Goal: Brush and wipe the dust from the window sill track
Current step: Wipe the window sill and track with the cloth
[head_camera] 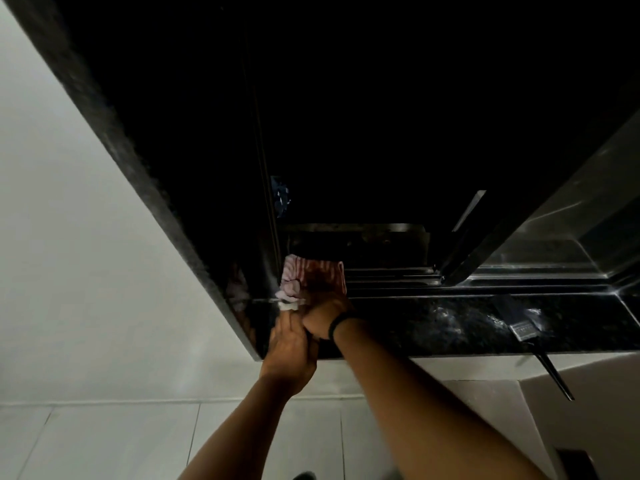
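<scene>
Glossy speckled stone sill [433, 323] (metal track [391, 275]), striped cloth [311, 275].

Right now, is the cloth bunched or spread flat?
Bunched. The striped cloth sits crumpled in the track's left corner under the right hand, folds showing at its left edge.

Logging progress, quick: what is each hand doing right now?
Left hand: against the right wrist, grip unclear.
Right hand: pressing the pink striped cloth into the track.

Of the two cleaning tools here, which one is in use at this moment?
The striped cloth: the right hand presses it into the sill track at the left corner. The brush lies untouched on the dark stone sill, far to the right.
</scene>
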